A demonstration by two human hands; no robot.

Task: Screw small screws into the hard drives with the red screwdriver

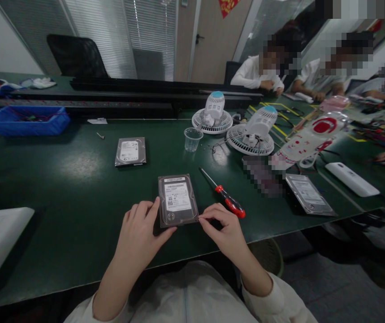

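Observation:
A hard drive (177, 199) lies label up on the green table (78, 193) right in front of me. My left hand (140, 231) grips its near left corner, thumb on the near edge and fingers along the left side. My right hand (224, 226) pinches at the drive's near right corner with thumb and forefinger; whether anything small sits between them is too fine to see. A red-handled screwdriver (226, 196) lies on the table just right of the drive, close to my right hand.
A second hard drive (131, 151) and a clear plastic cup (192, 139) lie farther back. Two small white fans (212, 117) (255, 133), a third drive (309, 194), a white device (351, 179) and a blue bin (27, 120) surround them. Other people sit at the far right.

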